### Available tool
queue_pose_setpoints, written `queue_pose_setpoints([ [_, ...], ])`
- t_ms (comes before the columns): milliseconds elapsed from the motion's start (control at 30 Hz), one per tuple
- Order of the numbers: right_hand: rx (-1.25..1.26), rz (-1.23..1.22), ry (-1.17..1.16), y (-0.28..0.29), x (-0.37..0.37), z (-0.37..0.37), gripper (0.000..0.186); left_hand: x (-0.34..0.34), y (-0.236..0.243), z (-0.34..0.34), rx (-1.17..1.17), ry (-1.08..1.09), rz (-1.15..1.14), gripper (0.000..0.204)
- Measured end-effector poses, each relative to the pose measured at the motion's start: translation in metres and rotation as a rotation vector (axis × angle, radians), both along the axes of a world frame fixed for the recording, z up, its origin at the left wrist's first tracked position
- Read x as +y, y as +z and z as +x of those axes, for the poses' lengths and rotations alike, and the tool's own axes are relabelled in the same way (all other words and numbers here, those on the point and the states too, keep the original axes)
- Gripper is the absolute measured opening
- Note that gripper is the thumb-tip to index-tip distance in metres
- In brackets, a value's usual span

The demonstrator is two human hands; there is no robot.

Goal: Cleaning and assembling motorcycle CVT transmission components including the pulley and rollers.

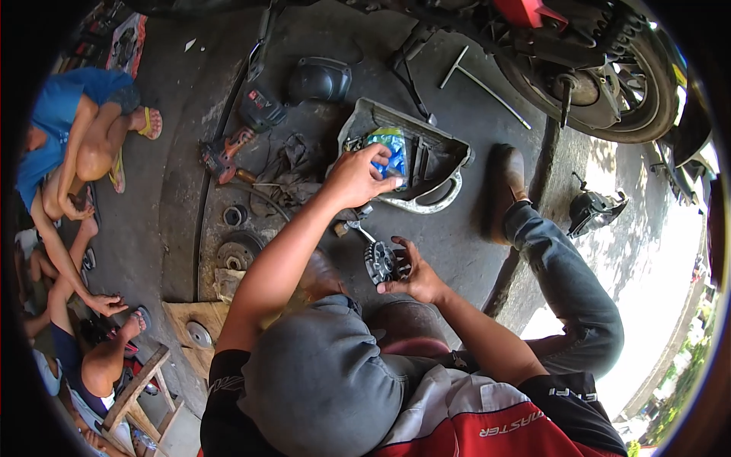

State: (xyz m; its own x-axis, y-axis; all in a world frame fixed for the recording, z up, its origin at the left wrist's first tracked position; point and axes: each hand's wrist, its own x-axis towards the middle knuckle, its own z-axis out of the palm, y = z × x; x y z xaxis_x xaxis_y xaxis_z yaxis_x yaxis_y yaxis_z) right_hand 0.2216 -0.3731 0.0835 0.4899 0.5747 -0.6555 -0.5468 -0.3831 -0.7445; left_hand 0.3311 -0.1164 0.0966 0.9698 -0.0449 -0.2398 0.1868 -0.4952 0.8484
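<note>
My right hand (417, 276) is closed around a round, grey metal scooter variator (377, 263), its toothed, hollowed side turned to the left. My left hand (359, 177) is over the near left part of a large grey engine cover (445, 139), thumb and fingers apart. Just beyond those fingers a blue and green plastic packet (395, 146) lies in the cover; whether the fingertips touch it I cannot tell. Between my hands, a ratchet-like metal tool (358, 226) lies on the ground, partly hidden.
Left of the cover are a cordless impact wrench (221, 156), dark rags (293, 164) and a round metal drum (240, 251). A T-handle wrench (483, 85) lies beyond the cover. A motorcycle wheel (594, 91) stands at far right. Another person's hand (105, 305) is at left.
</note>
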Motion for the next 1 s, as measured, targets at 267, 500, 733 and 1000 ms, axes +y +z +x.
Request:
queue_pose_setpoints([
  [267, 0.065, 0.023, -0.027, 0.008, -0.002, 0.02, 0.12, -0.023, -0.037, 0.033, 0.467, 0.064, 0.622, 0.033],
  [500, 0.056, 0.048, -0.022, -0.001, -0.008, 0.028, 0.119, -0.017, -0.01, 0.032, 0.119, 0.014, 0.354, 0.012],
  [733, -0.013, 0.074, 0.009, 0.011, 0.002, 0.035, 0.12, 0.039, 0.009, 0.076, -0.349, -0.167, 0.639, 0.013],
  [1000, -0.222, 0.104, 0.003, 0.031, 0.034, 0.039, 0.126, 0.034, 0.004, -0.024, -0.017, 0.386, -0.243, 0.033],
])
